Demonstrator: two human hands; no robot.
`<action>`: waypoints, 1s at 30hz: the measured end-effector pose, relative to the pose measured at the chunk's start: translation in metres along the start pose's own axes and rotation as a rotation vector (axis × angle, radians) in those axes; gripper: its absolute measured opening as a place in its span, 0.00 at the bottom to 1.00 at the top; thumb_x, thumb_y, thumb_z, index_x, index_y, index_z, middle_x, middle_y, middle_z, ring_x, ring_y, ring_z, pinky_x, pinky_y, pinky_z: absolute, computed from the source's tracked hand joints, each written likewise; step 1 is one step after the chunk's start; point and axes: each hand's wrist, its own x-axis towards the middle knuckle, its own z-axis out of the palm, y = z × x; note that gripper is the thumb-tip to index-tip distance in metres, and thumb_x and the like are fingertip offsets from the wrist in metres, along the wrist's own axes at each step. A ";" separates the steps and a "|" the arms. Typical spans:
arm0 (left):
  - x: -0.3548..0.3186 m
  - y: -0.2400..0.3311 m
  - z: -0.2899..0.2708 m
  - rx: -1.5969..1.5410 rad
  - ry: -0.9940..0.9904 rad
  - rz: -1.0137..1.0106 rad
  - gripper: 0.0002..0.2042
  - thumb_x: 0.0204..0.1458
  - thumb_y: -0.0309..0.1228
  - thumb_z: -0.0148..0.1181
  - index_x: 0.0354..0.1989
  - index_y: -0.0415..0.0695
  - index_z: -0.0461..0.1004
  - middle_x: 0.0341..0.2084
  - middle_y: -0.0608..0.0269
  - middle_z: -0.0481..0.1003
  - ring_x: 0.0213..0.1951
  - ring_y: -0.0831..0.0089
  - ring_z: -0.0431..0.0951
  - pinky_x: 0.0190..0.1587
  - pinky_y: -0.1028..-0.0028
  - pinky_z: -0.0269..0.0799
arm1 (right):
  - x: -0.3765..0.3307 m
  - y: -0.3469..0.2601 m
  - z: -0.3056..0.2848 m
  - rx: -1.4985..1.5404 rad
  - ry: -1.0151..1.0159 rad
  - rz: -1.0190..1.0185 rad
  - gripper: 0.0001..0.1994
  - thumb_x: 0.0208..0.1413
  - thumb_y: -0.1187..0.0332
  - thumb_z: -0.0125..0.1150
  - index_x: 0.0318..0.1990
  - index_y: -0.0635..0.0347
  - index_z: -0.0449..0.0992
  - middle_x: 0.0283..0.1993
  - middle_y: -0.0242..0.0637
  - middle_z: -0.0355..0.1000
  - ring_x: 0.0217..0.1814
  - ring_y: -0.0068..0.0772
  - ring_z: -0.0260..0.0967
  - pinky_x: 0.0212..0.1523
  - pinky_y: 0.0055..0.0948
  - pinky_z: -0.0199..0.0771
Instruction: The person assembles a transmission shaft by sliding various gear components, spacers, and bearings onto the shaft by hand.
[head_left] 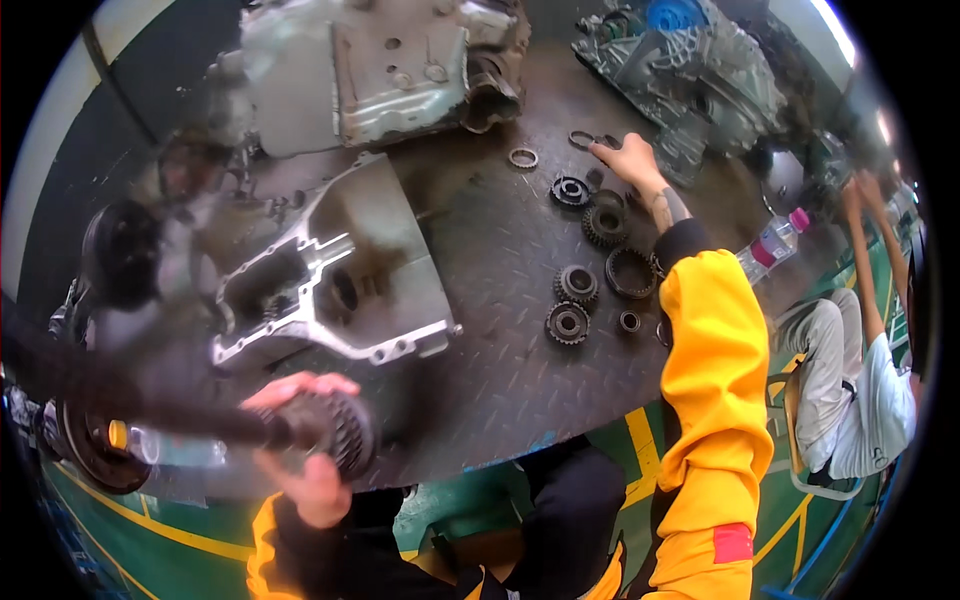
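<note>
At the table's front left, my left hand [315,488] is wrapped round a gear shaft [345,435]. Its toothed end faces right, and the dark, blurred shaft runs off to the left. My right hand [632,163] is stretched far across the table, its fingers closed beside a thin metal ring [580,140]; what they pinch is partly hidden. Near that hand lie another ring [523,158], a black hub gear [570,191] and a dark toothed gear [606,225]. Closer in are a wide toothed ring [631,273], two stacked-looking gears [576,284] and a small bearing [629,321].
An open metal gearbox housing [390,250] lies left of centre on the dark table [490,370]. Larger castings [400,70] and a gearbox assembly [690,80] stand behind. Plastic bottles [775,245] lie at both sides. Another person [865,400] sits at the right.
</note>
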 end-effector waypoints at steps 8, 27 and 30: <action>0.009 -0.009 0.000 0.107 0.046 0.055 0.19 0.45 0.27 0.61 0.47 0.40 0.67 0.35 0.63 0.73 0.38 0.76 0.72 0.43 0.73 0.69 | -0.143 -0.153 -0.164 0.622 -0.111 -0.503 0.26 0.47 0.50 0.70 0.41 0.67 0.79 0.35 0.29 0.75 0.39 0.16 0.68 0.42 0.18 0.66; 0.006 0.020 -0.003 0.071 0.009 0.124 0.19 0.44 0.28 0.66 0.45 0.41 0.70 0.30 0.62 0.76 0.33 0.76 0.76 0.39 0.74 0.72 | -0.269 -0.277 -0.228 1.463 -0.350 -0.791 0.31 0.64 0.44 0.45 0.53 0.70 0.69 0.50 0.46 0.72 0.52 0.35 0.70 0.50 0.30 0.70; 0.005 0.019 -0.004 0.071 0.004 0.136 0.19 0.44 0.29 0.67 0.44 0.41 0.70 0.30 0.62 0.76 0.33 0.76 0.76 0.39 0.74 0.72 | -0.269 -0.288 -0.236 1.259 -0.165 -0.957 0.27 0.64 0.49 0.50 0.53 0.69 0.70 0.51 0.42 0.72 0.53 0.33 0.70 0.53 0.30 0.69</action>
